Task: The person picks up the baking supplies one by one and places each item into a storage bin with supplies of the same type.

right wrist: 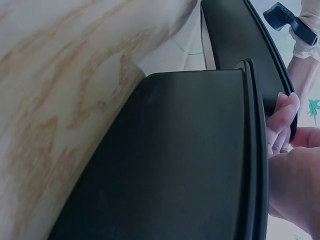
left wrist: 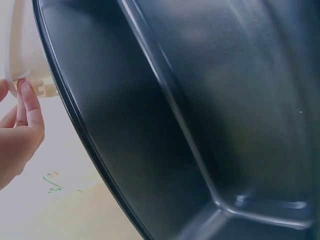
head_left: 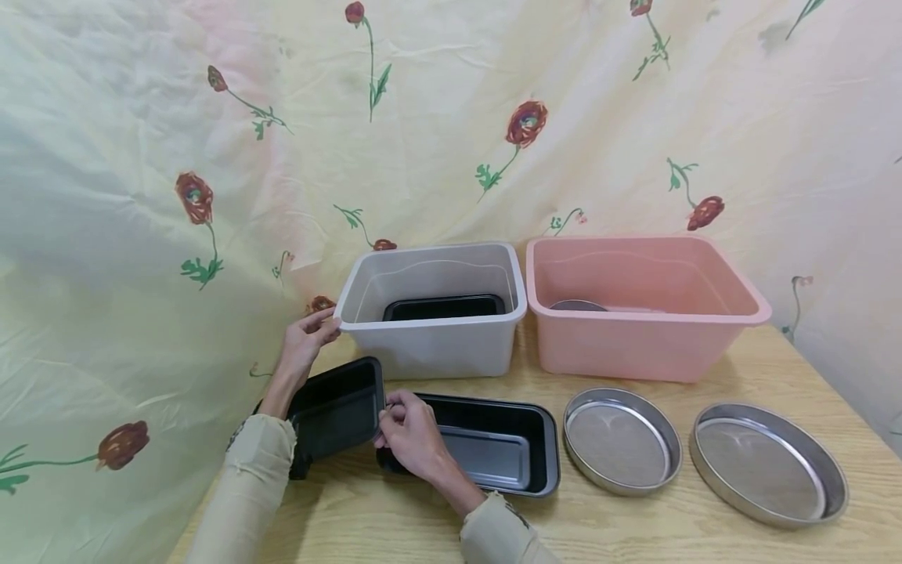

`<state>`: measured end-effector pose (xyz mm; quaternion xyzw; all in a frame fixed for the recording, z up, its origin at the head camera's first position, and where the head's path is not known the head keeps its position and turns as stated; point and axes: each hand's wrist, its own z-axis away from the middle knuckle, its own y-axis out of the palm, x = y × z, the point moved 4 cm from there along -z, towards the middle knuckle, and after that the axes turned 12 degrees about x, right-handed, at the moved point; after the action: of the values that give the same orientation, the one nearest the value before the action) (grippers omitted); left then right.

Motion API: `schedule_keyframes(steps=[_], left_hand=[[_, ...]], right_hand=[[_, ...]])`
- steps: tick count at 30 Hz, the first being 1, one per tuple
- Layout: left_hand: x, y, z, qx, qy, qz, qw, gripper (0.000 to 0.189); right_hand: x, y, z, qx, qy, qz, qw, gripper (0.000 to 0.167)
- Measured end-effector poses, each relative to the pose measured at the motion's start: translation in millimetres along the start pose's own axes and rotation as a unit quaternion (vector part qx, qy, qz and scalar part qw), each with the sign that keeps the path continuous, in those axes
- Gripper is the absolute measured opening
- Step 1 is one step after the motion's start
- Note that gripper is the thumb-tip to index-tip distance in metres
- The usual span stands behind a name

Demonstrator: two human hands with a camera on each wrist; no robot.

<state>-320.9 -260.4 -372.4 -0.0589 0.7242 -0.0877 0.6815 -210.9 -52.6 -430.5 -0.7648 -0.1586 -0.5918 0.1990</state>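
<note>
My right hand [head_left: 414, 435] pinches the near rim of a black loaf pan [head_left: 337, 415], fingers on the outer wall in the right wrist view. That pan is tilted, its inside facing me, and overlaps my left forearm. With thumb and fingertips, my left hand [head_left: 303, 345] grips the rim of the light grey bin [head_left: 430, 348] at its front left corner. A second black loaf pan [head_left: 486, 454] lies on the table under my right hand and wrist. Inside the grey bin sits another black pan [head_left: 444, 308], its lower part hidden by the bin's front wall.
To the right of the grey bin stands a pink bin [head_left: 634, 348] with a round metal pan [head_left: 578, 305] partly visible inside. Two round metal pans [head_left: 623, 439] lie on the wooden table [head_left: 380, 525] at the right. A flowered cloth [head_left: 423, 141] hangs behind the bins.
</note>
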Motion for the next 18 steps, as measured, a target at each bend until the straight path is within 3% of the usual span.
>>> schedule_keyframes(steps=[10, 18], left_hand=[[-1.3, -0.7, -0.3, 0.003, -0.016, -0.013, 0.9998, 0.047], [-1.7, 0.6, -2.0, -0.002, -0.007, 0.001, 1.0, 0.046]], right_hand=[[1, -6, -1.7, -0.023, -0.006, 0.013, 0.9996, 0.022], [4, -16, -1.7, -0.027, -0.005, 0.005, 0.9996, 0.021]])
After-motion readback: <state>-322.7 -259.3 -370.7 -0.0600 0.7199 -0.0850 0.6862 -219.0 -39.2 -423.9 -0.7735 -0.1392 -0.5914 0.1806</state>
